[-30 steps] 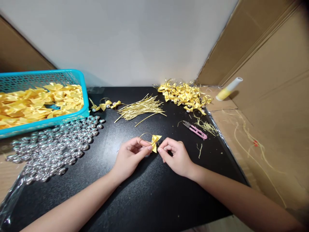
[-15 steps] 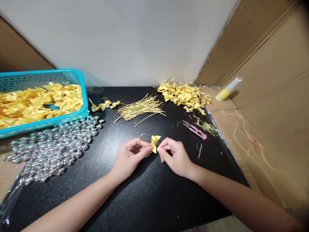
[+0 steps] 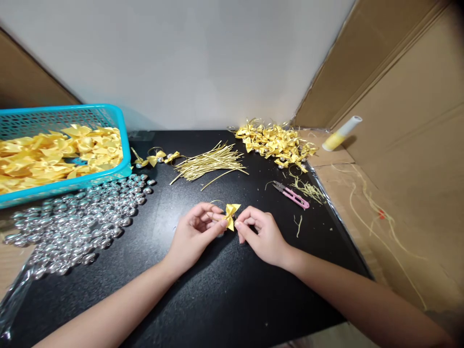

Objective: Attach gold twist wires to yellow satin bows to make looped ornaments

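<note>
A small yellow ribbon bow [image 3: 231, 215] with a thin gold wire loop sits between my two hands, just above the black table [image 3: 203, 290]. My left hand [image 3: 194, 237] pinches the bow's left side, fingers curled. My right hand [image 3: 263, 236] pinches its right side with thumb and forefinger. The wire loop arches behind my left fingers and is partly hidden.
A teal basket [image 3: 123, 145] of yellow bows stands at the left, with several silver beads [image 3: 76, 222] in front of it. Gold wire strips [image 3: 210, 162] lie mid-table, finished bows [image 3: 277, 142] behind right, pink snips [image 3: 292, 195] and a yellow-white tube [image 3: 340, 134] by cardboard walls.
My hands stay in place on the bow. The left fingers have shifted slightly and the wire loop shows less. The view has drifted a little.
</note>
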`<state>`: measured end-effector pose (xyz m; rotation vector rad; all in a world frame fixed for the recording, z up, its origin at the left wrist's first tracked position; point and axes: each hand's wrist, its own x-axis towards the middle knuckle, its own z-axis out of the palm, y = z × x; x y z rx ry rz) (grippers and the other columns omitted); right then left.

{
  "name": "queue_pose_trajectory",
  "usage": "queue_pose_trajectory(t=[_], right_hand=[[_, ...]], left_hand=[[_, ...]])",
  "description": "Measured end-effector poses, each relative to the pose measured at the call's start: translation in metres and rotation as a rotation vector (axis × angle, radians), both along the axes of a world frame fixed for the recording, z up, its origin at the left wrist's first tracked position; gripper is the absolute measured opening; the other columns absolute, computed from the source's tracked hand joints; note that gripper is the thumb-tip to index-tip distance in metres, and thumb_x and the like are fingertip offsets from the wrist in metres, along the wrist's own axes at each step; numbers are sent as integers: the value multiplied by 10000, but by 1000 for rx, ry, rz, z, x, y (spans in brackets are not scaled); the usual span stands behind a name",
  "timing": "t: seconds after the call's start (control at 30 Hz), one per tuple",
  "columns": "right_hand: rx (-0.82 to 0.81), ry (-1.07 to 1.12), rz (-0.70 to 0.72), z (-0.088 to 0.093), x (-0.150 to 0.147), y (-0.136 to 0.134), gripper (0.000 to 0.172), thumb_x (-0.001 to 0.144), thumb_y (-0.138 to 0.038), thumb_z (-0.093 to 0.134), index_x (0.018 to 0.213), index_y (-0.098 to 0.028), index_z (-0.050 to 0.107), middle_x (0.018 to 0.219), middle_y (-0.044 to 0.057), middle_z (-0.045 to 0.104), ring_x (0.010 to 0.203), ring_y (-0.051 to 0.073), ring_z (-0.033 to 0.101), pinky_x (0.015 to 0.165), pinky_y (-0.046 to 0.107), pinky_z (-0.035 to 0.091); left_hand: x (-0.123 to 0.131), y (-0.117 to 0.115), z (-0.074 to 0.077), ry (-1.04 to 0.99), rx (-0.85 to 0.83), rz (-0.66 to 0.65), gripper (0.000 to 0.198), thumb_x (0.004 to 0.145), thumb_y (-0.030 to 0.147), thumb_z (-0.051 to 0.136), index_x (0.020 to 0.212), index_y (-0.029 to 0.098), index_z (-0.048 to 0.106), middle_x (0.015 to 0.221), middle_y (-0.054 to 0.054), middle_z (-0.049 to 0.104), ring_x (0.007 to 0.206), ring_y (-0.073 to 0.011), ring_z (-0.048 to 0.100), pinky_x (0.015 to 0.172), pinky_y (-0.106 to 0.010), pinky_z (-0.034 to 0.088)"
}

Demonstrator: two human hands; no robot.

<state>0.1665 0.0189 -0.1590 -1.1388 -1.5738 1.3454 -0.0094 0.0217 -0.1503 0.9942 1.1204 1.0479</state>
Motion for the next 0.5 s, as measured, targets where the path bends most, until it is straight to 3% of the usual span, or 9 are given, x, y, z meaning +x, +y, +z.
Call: queue_pose_trajectory(t=[0.5], right_hand=[[-16, 4, -1, 0, 0, 0, 120, 857, -214, 549, 744, -188, 518, 521, -56, 550, 467, 82, 549, 535, 206, 434]], left_hand=[[2, -7, -1, 196, 186, 37, 58, 721, 162, 717, 699, 159, 663, 654, 6, 686, 590, -93, 621, 575, -167, 505]])
